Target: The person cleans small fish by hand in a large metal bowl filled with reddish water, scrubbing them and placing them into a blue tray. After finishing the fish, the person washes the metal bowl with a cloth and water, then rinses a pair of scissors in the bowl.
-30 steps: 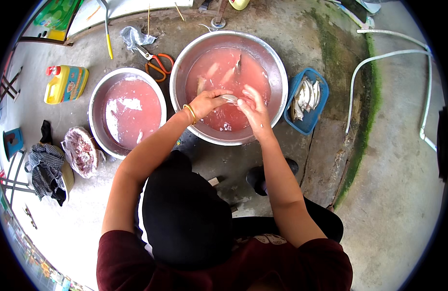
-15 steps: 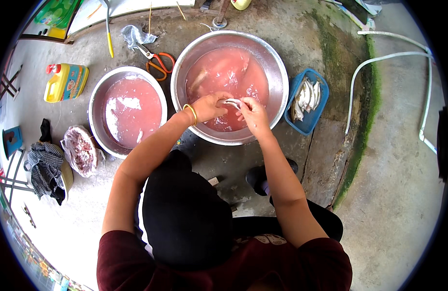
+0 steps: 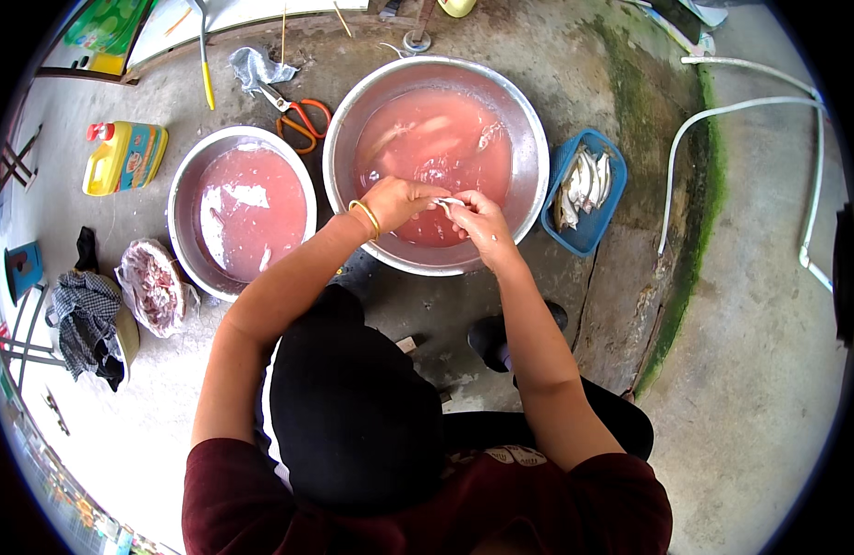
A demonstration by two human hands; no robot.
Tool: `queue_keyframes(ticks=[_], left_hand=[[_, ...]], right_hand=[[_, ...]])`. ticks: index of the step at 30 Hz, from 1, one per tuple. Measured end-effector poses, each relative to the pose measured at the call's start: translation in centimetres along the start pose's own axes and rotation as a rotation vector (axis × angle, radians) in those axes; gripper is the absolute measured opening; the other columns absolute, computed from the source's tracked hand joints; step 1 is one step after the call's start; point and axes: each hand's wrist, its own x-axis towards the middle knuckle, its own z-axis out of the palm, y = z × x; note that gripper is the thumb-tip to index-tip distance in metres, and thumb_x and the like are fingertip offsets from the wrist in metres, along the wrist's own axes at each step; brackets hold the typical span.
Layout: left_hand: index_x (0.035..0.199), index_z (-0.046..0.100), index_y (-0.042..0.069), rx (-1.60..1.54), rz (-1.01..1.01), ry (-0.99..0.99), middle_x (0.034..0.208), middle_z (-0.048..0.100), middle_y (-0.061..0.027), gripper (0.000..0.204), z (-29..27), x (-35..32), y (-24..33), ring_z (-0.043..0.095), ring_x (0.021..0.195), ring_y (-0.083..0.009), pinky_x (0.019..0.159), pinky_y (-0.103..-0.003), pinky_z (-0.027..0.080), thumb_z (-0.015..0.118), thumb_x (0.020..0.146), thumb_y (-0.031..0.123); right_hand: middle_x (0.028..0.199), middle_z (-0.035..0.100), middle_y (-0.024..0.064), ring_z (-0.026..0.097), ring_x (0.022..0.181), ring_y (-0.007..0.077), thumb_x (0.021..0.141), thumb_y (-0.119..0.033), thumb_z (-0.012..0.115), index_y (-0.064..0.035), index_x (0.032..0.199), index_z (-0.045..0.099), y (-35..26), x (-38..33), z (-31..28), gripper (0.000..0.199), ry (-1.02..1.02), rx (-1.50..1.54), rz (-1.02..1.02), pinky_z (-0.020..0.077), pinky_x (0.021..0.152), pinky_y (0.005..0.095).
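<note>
Over the near part of a large metal basin (image 3: 528, 185) of reddish water, both hands pinch a small pale fish (image 3: 450, 202). My left hand (image 3: 396, 202), with a yellow bangle at the wrist, closes its fingertips on the left end. My right hand (image 3: 482, 225) is closed round the other end and hides part of it. Long pale shapes (image 3: 427, 134) show under the murky water. To the right, a blue plastic basket (image 3: 589, 242) holds several silvery fish (image 3: 586, 185).
A smaller metal basin (image 3: 180, 245) of reddish water stands left, beside a lined container of scraps (image 3: 154, 287). Orange-handled scissors (image 3: 302, 125) lie between the basins' far sides. A yellow jug (image 3: 126, 159) stands farther left; a white hose (image 3: 672, 176) runs along the right.
My fingers have shifted on the fish, the left hand's drawing closer together. The fish now shows less between the hands. Ripples in the large basin have changed.
</note>
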Motion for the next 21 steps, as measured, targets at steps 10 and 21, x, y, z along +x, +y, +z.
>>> queue_keyframes(ticks=[10, 21], left_hand=[[0.107, 0.066, 0.016, 0.696, 0.079, -0.057, 0.084, 0.07, -0.0078, 0.02, 1.2, 0.8, -2.8, 0.067, 0.076, -0.0312, 0.076, -0.041, 0.05, 0.056, 0.091, 0.023], [0.111, 0.064, 0.018, 0.396, -0.053, 0.032, 0.091, 0.069, -0.0075, 0.025, 0.5, 0.1, -4.0, 0.064, 0.091, -0.0279, 0.085, -0.043, 0.045, 0.049, 0.096, 0.03]], right_hand=[[0.084, 0.064, 0.0064, 0.058, 0.065, 0.0165, 0.088, -0.02, 0.065, -0.0053, 0.098, 0.061, 2.8, 2.6, -2.1, 0.018, 0.127, -0.344, -0.07, 0.0462, 0.056, 0.0307], [0.102, 0.065, 0.0133, 0.058, 0.101, 0.0332, 0.083, -0.014, 0.064, -0.007, 0.106, 0.062, 2.2, 2.3, 1.9, 0.024, 0.091, -0.799, -0.577, 0.0419, 0.091, 0.0449]])
